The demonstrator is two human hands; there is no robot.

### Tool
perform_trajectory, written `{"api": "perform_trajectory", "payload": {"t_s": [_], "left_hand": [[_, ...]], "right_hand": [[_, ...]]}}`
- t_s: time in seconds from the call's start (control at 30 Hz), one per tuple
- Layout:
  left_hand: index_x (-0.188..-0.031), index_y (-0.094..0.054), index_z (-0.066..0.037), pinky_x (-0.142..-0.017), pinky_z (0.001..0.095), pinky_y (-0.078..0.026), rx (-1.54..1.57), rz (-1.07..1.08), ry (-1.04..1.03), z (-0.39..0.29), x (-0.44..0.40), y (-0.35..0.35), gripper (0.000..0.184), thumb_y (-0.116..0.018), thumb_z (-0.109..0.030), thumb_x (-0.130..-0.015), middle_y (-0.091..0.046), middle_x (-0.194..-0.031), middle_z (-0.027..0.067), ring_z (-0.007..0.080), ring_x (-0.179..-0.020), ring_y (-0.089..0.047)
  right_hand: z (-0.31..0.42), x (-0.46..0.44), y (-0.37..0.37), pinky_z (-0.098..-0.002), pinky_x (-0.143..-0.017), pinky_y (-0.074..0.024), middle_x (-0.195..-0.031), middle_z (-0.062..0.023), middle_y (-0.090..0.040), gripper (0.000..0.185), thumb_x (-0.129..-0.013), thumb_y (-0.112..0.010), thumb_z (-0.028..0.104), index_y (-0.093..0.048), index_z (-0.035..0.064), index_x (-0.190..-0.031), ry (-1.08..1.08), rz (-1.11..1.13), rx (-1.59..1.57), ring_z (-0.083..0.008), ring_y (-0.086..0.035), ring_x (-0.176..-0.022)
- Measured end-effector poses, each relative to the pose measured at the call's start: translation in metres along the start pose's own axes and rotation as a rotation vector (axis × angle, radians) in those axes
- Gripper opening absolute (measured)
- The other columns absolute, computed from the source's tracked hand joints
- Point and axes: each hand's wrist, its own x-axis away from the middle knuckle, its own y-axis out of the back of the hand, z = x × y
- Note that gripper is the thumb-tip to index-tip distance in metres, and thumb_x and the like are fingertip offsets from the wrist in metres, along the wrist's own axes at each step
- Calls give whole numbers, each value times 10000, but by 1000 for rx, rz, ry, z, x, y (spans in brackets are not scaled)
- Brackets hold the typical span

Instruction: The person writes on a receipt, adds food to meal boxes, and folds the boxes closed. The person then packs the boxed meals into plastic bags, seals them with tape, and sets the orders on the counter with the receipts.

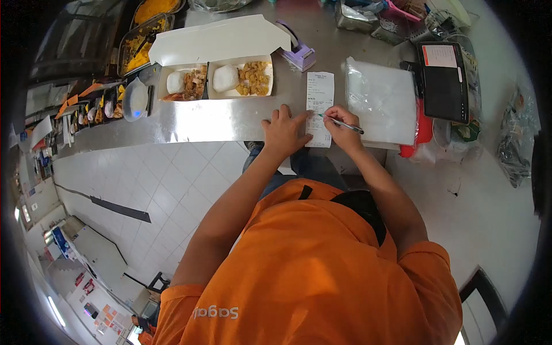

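Note:
A long white printed receipt (pixel 320 92) lies on the metal counter (pixel 247 123). My right hand (pixel 343 129) is closed around a pen (pixel 345 124), its tip on the lower part of the paper. Fingers spread, my left hand (pixel 283 131) rests on the counter at the receipt's left edge, thumb and forefinger touching the paper. Left of the receipt stands an open white box (pixel 221 40) with two compartments, each with white rice (pixel 225 78) and browned food (pixel 253 78). A purple tape dispenser (pixel 300 56) sits between box and receipt.
Right of the receipt lies a stack of clear plastic bags (pixel 380 102), beside a black tablet (pixel 445 80) and a red item (pixel 424 123). Food trays (pixel 138 49) and a clear bowl (pixel 135 100) are at the left. Metal containers (pixel 359 17) stand at the back. A person is partly visible lower left.

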Motion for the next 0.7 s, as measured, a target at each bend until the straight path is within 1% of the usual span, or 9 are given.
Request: {"api": "perform_trajectory", "payload": {"t_s": [0.1, 0.2, 0.3, 0.4, 0.5, 0.6, 0.7], "left_hand": [[-1393, -607, -389, -853, 573, -468, 5, 13, 7, -1, -2, 0, 680, -861, -453, -766, -509, -1181, 106, 321, -1133, -562], [-1392, -607, -386, -852, 566, -470, 10, -4, -1, 0, -3, -1, 685, -865, -450, -760, -507, -1177, 106, 322, -1130, -562], [-1394, -606, -380, -848, 560, -471, 8, -9, -4, -1, -2, -3, 693, -870, -439, -756, -506, -1176, 109, 323, -1130, -561], [-1404, -602, -375, -843, 558, -472, 6, -11, 1, -2, -2, -2, 708, -874, -428, -752, -505, -1177, 109, 323, -1134, -558], [-1418, -594, -376, -841, 564, -473, 10, 5, 8, -2, -1, -1, 723, -874, -420, -753, -505, -1179, 109, 325, -1139, -554], [-1432, -586, -378, -852, 571, -477, 32, -7, 14, -3, 0, -1, 731, -870, -430, -760, -506, -1186, 112, 333, -1151, -551], [-1448, -576, -377, -867, 579, -481, 13, -6, 12, -5, -1, 0, 738, -860, -451, -770, -508, -1198, 122, 340, -1167, -551]], "right_hand": [[0, 5, -8, -295, -662, -552, -824, -98, -734, 110, -862, -729, 41, -697, 17, -965, 35, -76, 133, -152, -719, -748], [3, 6, -10, -307, -656, -553, -824, -111, -740, 99, -851, -736, 52, -710, 28, -943, 56, -16, 204, -189, -740, -749], [9, 6, -13, -314, -645, -551, -814, -125, -741, 93, -848, -739, 64, -713, 32, -931, 58, -53, 151, -212, -747, -734], [3, 4, -9, -317, -645, -551, -798, -124, -737, 96, -846, -741, 63, -718, 34, -934, 107, -60, 244, -217, -742, -717], [4, 9, -4, -312, -659, -554, -793, -119, -737, 98, -860, -739, 68, -721, 27, -947, -39, -103, 152, -209, -741, -725], [4, 7, -5, -301, -666, -555, -784, -105, -736, 103, -887, -730, 73, -718, 15, -971, 102, -33, 176, -183, -729, -726], [20, 10, -5, -305, -659, -550, -834, -121, -742, 100, -902, -720, 70, -710, 5, -978, -28, -95, 41, -183, -725, -739]]}}
